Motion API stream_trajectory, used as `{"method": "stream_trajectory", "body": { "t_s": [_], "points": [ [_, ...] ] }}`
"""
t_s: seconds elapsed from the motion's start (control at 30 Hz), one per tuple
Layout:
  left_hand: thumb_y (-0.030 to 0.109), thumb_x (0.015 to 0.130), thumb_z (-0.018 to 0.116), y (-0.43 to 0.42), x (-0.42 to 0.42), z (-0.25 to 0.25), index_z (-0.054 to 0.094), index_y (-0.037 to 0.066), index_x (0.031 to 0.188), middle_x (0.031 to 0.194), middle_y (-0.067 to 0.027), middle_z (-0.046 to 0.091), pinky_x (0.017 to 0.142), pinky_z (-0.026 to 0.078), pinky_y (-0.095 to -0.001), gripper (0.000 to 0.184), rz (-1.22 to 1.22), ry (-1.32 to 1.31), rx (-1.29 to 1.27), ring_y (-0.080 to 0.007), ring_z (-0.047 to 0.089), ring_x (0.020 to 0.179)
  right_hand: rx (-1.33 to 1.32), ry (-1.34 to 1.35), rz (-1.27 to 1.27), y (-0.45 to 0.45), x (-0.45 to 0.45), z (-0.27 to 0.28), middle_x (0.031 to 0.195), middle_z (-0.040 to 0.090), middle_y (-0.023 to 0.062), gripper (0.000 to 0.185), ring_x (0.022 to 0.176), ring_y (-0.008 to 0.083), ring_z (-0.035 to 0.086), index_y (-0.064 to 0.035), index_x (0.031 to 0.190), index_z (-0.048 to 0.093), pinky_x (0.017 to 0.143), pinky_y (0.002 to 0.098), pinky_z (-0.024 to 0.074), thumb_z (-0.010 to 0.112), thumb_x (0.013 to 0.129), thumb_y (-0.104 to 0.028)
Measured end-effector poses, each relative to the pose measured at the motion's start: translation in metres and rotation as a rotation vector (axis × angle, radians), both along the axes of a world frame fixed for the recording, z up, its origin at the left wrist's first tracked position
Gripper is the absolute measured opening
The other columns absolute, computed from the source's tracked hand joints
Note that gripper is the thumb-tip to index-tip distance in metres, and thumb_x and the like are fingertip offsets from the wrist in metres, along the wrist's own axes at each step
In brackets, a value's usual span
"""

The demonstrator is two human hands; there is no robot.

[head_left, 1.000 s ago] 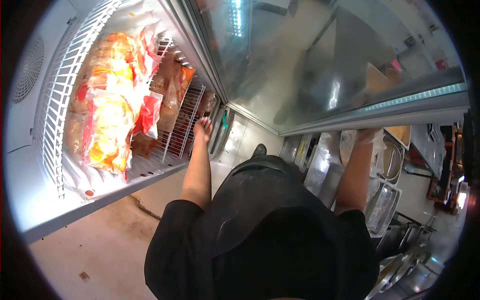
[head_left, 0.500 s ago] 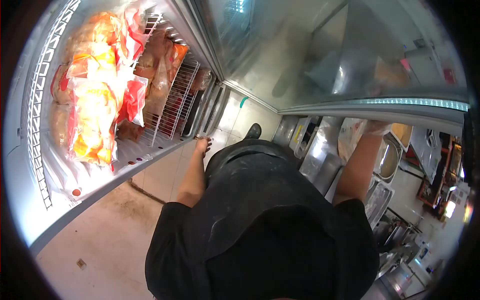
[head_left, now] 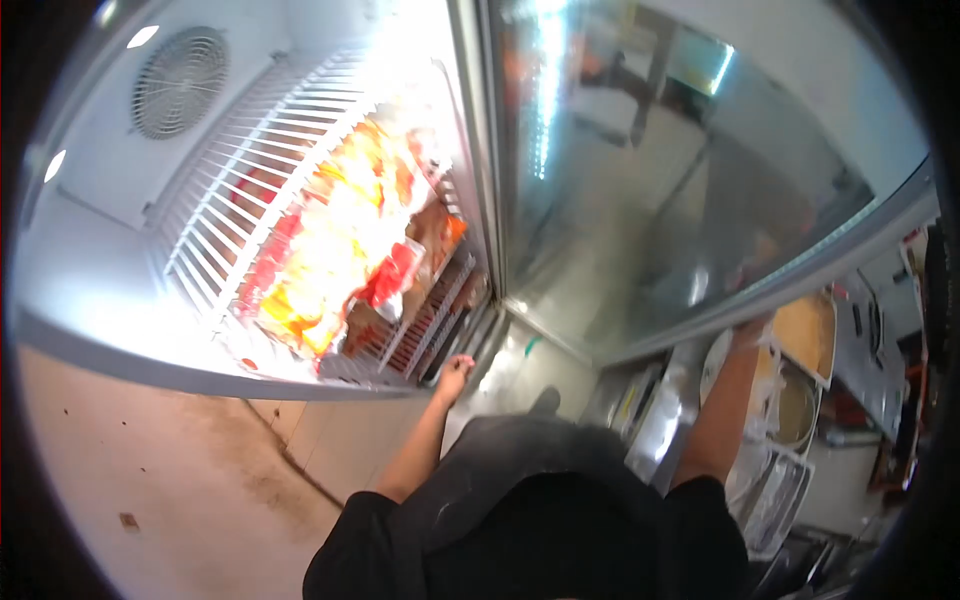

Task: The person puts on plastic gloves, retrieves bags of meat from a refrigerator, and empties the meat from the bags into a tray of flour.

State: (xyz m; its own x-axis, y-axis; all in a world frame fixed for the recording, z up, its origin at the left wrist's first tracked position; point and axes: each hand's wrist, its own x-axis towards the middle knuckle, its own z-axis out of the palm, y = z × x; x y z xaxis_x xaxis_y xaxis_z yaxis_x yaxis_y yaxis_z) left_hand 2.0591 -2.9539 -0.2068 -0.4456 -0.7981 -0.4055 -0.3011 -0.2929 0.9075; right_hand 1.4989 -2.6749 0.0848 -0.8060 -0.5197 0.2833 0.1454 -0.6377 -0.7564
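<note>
My left hand (head_left: 456, 376) is near the lower front edge of the lit refrigerated cabinet (head_left: 120, 365), with fingers loosely bent and nothing visible in it. Bags of orange and red food (head_left: 335, 235) lie inside the cabinet on the white wire shelf (head_left: 232, 215). Below them, another wire rack (head_left: 432, 325) holds more bagged food. On the right, my right hand (head_left: 752, 328) is at the edge of the open glass door (head_left: 640, 200). Its fingers are hidden by the door frame, so its grip cannot be seen.
A round fan grille (head_left: 181, 84) is on the cabinet's inner wall. Right of the door are a tray with tan contents (head_left: 805, 335), a round container (head_left: 795, 408) and a clear rectangular container (head_left: 780, 500). A stained floor (head_left: 190, 450) lies at lower left.
The view has tilted up, showing more of the cabinet's inside and the fan grille. My left hand has come back from beside the wire rack to the cabinet's front edge. My right hand stays by the door.
</note>
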Motion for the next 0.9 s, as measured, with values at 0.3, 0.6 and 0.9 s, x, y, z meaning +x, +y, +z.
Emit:
{"method": "stream_trajectory", "body": {
  "t_s": [0.3, 0.6, 0.9],
  "points": [
    [0.005, 0.084, 0.059, -0.071, -0.051, 0.162, 0.059, 0.008, 0.112, 0.112, -0.0158, 0.061, 0.1, 0.045, -0.0434, 0.028, 0.12, -0.072, -0.968, -0.0345, 0.059, 0.111, -0.105, 0.093, 0.134, -0.002, 0.036, 0.02, 0.102, 0.065, 0.0082, 0.057, 0.088, 0.0232, 0.063, -0.0061, 0.122, 0.062, 0.077, 0.034, 0.0531, 0.063, 0.089, -0.054],
    [0.026, 0.08, 0.069, -0.126, -0.092, 0.188, 0.047, -0.005, 0.133, 0.138, -0.0256, 0.046, 0.115, 0.033, -0.0507, 0.065, 0.101, -0.508, -0.966, -0.043, 0.039, 0.135, -0.01, 0.13, -0.036, -0.007, 0.031, 0.015, 0.088, 0.062, 0.0059, 0.066, 0.074, 0.02, 0.061, -0.007, 0.114, 0.062, 0.063, 0.033, 0.0525, 0.072, 0.079, -0.062],
    [0.036, 0.083, 0.07, -0.142, -0.102, 0.172, 0.054, -0.004, 0.126, 0.13, -0.029, 0.054, 0.107, 0.04, -0.0495, 0.061, 0.2, -0.794, -1.266, -0.0432, 0.05, 0.124, 0.02, 0.329, 0.007, -0.014, 0.048, 0.04, 0.083, 0.058, 0.0065, 0.058, 0.067, 0.0197, 0.056, -0.0047, 0.108, 0.059, 0.059, 0.0324, 0.0501, 0.058, 0.091, -0.06]
  ]
}}
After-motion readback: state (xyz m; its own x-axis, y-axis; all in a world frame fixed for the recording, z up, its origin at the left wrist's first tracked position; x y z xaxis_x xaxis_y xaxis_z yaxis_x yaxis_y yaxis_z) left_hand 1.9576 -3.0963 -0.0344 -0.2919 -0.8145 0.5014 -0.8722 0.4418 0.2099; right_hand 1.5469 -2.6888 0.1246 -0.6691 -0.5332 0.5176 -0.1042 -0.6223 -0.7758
